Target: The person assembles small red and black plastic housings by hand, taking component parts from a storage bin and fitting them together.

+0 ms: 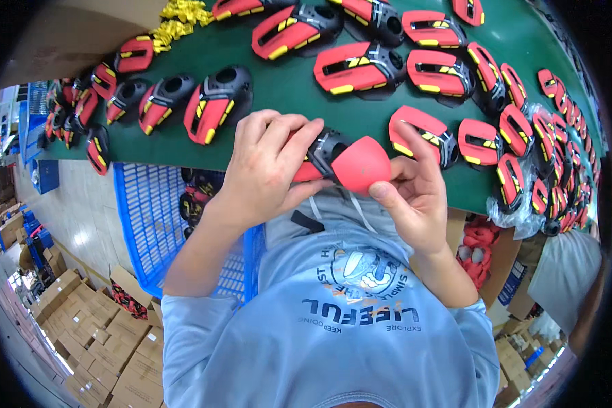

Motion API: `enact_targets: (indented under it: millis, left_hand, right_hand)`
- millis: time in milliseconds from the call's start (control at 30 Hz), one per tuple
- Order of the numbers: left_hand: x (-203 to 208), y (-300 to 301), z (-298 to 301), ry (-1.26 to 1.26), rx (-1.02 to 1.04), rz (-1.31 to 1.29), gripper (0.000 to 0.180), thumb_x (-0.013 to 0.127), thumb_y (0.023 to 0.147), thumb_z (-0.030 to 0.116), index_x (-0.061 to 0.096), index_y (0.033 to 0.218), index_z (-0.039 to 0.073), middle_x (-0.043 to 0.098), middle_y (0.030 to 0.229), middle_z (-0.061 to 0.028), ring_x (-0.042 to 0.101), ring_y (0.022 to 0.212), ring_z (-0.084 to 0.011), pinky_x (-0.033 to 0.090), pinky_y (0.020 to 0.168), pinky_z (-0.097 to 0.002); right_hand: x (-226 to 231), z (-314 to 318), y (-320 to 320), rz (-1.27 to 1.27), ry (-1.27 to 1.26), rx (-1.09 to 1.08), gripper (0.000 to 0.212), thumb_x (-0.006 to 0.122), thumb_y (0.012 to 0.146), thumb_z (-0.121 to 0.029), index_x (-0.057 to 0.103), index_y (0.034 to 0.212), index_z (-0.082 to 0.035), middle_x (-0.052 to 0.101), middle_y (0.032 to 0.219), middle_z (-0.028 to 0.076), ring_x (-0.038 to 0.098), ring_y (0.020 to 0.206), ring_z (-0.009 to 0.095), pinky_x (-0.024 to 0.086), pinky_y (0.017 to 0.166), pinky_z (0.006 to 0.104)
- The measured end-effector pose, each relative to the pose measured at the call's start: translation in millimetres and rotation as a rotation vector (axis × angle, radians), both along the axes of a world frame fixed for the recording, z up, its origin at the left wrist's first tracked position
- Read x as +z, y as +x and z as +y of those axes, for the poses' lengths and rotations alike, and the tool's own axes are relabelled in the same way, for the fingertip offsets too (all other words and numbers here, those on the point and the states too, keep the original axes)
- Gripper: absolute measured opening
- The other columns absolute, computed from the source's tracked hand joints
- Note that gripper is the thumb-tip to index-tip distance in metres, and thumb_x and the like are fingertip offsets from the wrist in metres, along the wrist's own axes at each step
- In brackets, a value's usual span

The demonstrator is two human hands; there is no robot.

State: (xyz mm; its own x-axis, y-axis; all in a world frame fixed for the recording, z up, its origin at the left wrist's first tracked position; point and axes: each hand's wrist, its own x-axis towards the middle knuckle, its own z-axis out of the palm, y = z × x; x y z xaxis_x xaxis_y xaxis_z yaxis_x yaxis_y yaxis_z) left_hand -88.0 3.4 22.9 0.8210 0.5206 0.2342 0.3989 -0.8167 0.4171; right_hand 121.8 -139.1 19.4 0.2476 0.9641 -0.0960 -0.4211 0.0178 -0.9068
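Observation:
In front of my waist, at the table's near edge, is a red-and-black plastic shell (326, 153) with a smooth red rounded end piece (362, 165) at its right. My left hand (265, 166) wraps over the shell's left part, fingers on top and thumb beneath, hiding much of it. My right hand (415, 194) is closed at the red end piece, thumb against its lower right edge and index finger raised. Close by on the table lie similar shells with yellow marks, one (421, 132) just beyond my right hand and another (217, 102) beyond my left.
Many more such shells cover the green table (285, 92), crowded at the right beside clear plastic bags (513, 217). Yellow pieces (180, 20) sit at the back left. Below the table stands a blue crate (143, 224). Cardboard boxes (109, 340) fill the lower left; another person (568, 272) is at the right.

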Motion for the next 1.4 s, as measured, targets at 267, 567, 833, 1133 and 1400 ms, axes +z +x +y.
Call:
enact_targets:
  millis: [267, 567, 833, 1133, 1400]
  left_hand:
    - [-26.3, -2.7, -10.4, -0.043, -0.013, -0.183, 0.084, 0.092, 0.066, 0.045, 0.065, 0.133, 0.003, 0.065, 0.125, -0.0115, 0.056, 0.112, -0.0339, 0.045, 0.099, -0.047]
    - [-31.3, -3.5, -8.2, -0.041, -0.033, -0.241, 0.076, 0.091, 0.066, 0.043, 0.066, 0.128, 0.006, 0.064, 0.123, -0.0066, 0.057, 0.11, -0.0287, 0.045, 0.098, -0.0454]
    - [-33.7, -4.2, -6.9, -0.03, -0.053, -0.255, 0.079, 0.09, 0.067, 0.045, 0.067, 0.131, 0.005, 0.066, 0.126, -0.0099, 0.058, 0.111, -0.032, 0.045, 0.098, -0.0477]
    - [-30.5, -4.3, -3.6, -0.039, -0.088, -0.24, 0.078, 0.09, 0.068, 0.042, 0.066, 0.132, 0.004, 0.066, 0.127, -0.0097, 0.058, 0.112, -0.0317, 0.044, 0.099, -0.0472]
    - [-30.7, -4.4, -4.7, -0.049, -0.088, -0.231, 0.079, 0.089, 0.067, 0.039, 0.066, 0.134, 0.004, 0.065, 0.126, -0.0099, 0.058, 0.111, -0.0319, 0.044, 0.1, -0.0466]
  right_hand:
    - [4.4, 11.4, 0.0, -0.791, -0.056, 0.161, 0.047, 0.077, 0.091, -0.004, 0.066, 0.136, 0.003, 0.075, 0.105, 0.013, 0.073, 0.087, 0.014, 0.059, 0.079, 0.0302]
    - [18.4, 10.8, 4.0, -1.049, -0.2, 0.232, 0.047, 0.084, 0.088, -0.015, 0.069, 0.13, -0.001, 0.075, 0.091, 0.01, 0.07, 0.072, 0.014, 0.056, 0.068, 0.0266]
    - [6.1, 24.7, 5.4, -1.399, 0.184, 0.204, 0.056, 0.09, 0.076, -0.03, 0.073, 0.124, -0.008, 0.072, 0.123, 0.012, 0.073, 0.096, 0.027, 0.062, 0.083, 0.038]
    - [-0.3, 33.9, 22.8, -1.378, 0.405, 0.172, 0.043, 0.088, 0.078, -0.025, 0.074, 0.114, -0.007, 0.077, 0.11, 0.007, 0.071, 0.086, 0.022, 0.053, 0.074, 0.0345]
    - [-0.3, 33.8, 12.5, -1.429, 0.318, 0.221, 0.063, 0.092, 0.072, -0.032, 0.071, 0.124, -0.005, 0.076, 0.115, 0.008, 0.066, 0.08, 0.025, 0.055, 0.077, 0.0354]
